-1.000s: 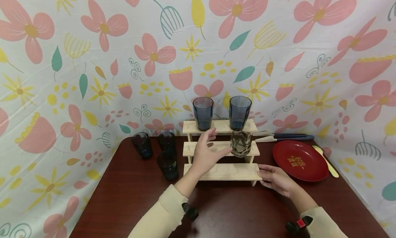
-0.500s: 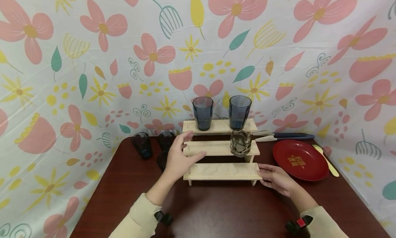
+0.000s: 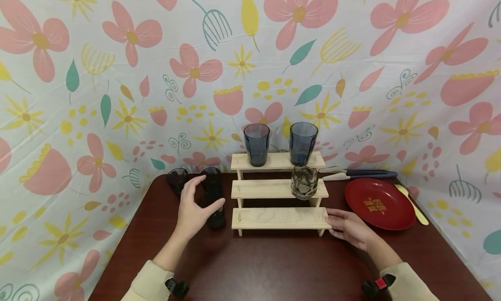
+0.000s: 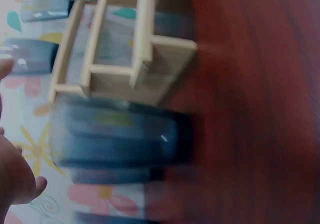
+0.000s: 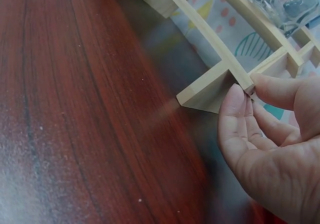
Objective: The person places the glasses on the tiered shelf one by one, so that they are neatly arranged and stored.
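My left hand [image 3: 192, 214] has its thumb and fingers spread beside a dark blue glass [image 3: 216, 218], without gripping it. Two more dark glasses stand behind, one at the back [image 3: 212, 175] and one at the left [image 3: 177, 178], partly hidden by that hand. In the left wrist view the nearest blue glass [image 4: 120, 134] is blurred. My right hand [image 3: 348, 228] pinches the right end of the lowest step of a three-step wooden rack [image 3: 279, 218], thumb on top and fingertips beneath. Two blue glasses, left [image 3: 257, 146] and right [image 3: 303, 144], stand on the top step. A smoky faceted glass [image 3: 304, 182] sits on the middle step's right.
Right of the rack lies a red plate [image 3: 375, 205] with gold characters, and a yellow-handled utensil [image 3: 415, 207] beside it. Blue-and-white long-handled utensils [image 3: 360, 172] lie behind the plate. A floral cloth [image 3: 250, 75] hangs around the dark red table [image 3: 274, 266].
My left hand has moved left, from near the faceted glass across the front of the rack to the dark glasses. The right hand stays at the rack's end.
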The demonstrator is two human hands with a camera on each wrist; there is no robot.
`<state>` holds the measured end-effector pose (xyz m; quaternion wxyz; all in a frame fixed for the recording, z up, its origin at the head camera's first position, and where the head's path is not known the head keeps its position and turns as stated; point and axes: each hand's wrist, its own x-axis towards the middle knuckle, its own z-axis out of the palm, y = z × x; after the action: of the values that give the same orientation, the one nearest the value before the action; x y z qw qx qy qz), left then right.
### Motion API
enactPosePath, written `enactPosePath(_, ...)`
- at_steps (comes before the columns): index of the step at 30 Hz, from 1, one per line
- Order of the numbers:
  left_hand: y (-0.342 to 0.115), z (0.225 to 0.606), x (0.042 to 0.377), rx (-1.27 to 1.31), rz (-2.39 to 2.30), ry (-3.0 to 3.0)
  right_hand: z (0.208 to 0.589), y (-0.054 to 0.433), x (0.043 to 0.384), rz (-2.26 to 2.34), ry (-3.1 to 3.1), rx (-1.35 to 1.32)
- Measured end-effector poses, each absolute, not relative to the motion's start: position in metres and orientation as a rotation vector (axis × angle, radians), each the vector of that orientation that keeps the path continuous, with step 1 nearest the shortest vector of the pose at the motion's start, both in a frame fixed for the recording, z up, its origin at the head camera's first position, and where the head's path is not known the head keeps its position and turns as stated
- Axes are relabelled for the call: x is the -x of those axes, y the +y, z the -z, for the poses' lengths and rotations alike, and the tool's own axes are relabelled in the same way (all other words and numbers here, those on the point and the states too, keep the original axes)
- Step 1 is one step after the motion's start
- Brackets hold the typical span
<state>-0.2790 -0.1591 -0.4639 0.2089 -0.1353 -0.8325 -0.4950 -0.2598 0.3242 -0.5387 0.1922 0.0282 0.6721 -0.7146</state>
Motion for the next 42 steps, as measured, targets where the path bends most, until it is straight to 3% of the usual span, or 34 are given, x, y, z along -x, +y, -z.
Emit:
enactPosePath(18,-0.183,0.528,0.279,0.357,1.725,-2.458,0.540,0.325,0.260,2.018,1.870,-0.071)
enactPosePath(42,-0.178,0.543,0.285,0.258,1.660,-2.434,0.539,0.326,0.260,2.012,1.864,-0.034)
